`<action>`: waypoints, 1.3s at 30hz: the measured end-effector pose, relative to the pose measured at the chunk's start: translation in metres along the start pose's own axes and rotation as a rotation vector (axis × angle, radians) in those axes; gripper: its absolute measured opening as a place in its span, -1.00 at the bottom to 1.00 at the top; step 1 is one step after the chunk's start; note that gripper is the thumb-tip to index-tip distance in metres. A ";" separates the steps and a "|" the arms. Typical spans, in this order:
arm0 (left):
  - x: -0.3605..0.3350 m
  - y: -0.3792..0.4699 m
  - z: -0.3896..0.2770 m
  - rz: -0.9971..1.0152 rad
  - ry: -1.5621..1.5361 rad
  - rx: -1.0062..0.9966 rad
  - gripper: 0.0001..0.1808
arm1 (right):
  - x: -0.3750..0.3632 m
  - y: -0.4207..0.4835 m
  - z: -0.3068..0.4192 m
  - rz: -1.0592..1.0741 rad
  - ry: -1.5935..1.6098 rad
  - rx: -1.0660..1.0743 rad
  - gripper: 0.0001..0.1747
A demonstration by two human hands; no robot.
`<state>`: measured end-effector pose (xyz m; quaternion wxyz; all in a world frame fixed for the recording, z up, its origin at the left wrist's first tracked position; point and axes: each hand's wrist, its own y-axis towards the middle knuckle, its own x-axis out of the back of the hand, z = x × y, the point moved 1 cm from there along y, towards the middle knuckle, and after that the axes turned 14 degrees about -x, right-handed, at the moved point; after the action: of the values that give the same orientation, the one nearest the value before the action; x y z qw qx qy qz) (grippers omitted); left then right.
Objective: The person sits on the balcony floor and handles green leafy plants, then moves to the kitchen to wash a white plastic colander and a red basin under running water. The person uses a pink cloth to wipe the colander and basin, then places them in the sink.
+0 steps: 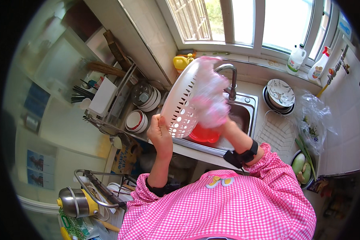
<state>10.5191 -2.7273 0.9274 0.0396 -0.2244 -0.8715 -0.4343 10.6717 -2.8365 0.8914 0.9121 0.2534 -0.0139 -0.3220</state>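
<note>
My left hand (161, 135) grips the rim of a white plastic colander (176, 105), thumb on the near side. The colander is tilted on its edge above the sink, its slots and round holes showing. At its right side is a pink and white cloth (211, 93), blurred by motion. My right hand (227, 127) holds this cloth, which hides most of the fingers. Whether the cloth touches the colander's wall is hard to tell. Below them, a red plastic basin (205, 135) sits in the stainless steel sink (252, 120), partly hidden. A curved faucet (233, 88) rises behind.
Stacked bowls (280, 94), a wire dish rack (276, 129) and a plastic bag (313, 120) lie on the right counter. Vegetables fill a bowl (300, 168). A metal shelf with bowls (136, 121) stands left. Bottles (295, 60) line the windowsill.
</note>
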 end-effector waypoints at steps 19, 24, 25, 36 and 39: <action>-0.003 0.004 0.041 -0.029 -0.484 0.396 -0.78 | -0.054 0.007 0.001 -0.051 -1.046 0.360 -0.42; -0.001 0.000 0.062 -0.271 -0.845 0.684 -0.78 | -0.016 0.050 0.004 -0.172 -1.053 0.365 -0.48; 0.006 0.004 0.069 -0.152 -0.621 0.580 -0.79 | -0.005 0.057 -0.005 -0.237 -1.016 0.281 -0.48; 0.015 -0.010 0.097 -0.557 -0.795 0.778 -0.66 | -0.019 -0.014 -0.091 -0.475 -0.722 -0.155 -0.33; 0.007 -0.012 0.098 -0.519 -0.796 0.713 -0.70 | -0.058 -0.039 -0.069 -0.287 -1.012 -0.089 -0.30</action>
<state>10.5201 -2.6549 0.8601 -0.3248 -0.1223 -0.9378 0.0073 10.6159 -2.7972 0.8209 0.7477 0.0267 -0.4042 -0.5261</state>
